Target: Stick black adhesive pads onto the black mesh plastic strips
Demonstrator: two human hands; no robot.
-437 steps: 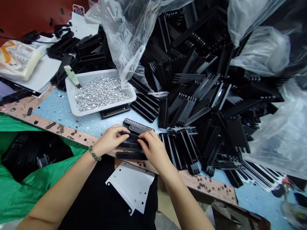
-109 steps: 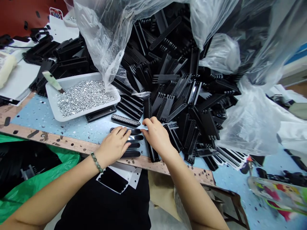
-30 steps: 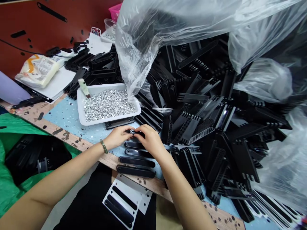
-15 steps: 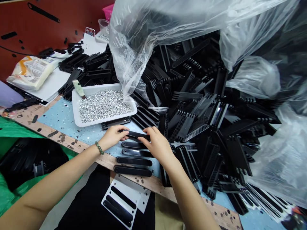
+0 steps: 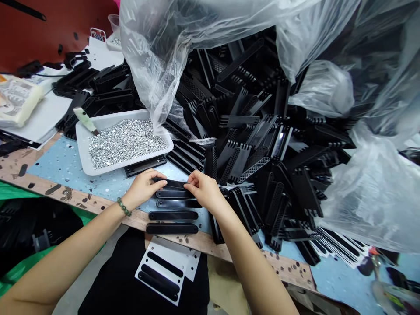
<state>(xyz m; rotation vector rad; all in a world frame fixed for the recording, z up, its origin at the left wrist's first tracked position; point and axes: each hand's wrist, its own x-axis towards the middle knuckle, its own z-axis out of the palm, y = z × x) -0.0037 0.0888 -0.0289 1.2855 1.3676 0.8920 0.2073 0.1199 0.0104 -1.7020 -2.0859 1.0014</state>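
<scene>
Between my two hands is a long black plastic strip [image 5: 176,184] with rounded ends, just above a row of similar strips. My left hand [image 5: 144,186] pinches its left end; a beaded bracelet circles that wrist. The right end is pinched by my right hand [image 5: 201,188], whose fingers hide it. Below lie several black strips side by side, the nearest one [image 5: 172,228] along the table edge. On my lap rests a white backing sheet [image 5: 160,273] with long black strip shapes and small dots.
Up left stands a white tray [image 5: 82,151] full of small silvery metal pieces, with a brush [image 5: 85,120] in it. A large pile of black slotted plastic parts [image 5: 244,157] covers the right, under clear plastic sheeting [image 5: 361,188]. White sheets [image 5: 341,247] lie at lower right.
My view has turned to the right, so the scene sits further left. Both hands still hold the strip, which now lies closer to the row below it.
</scene>
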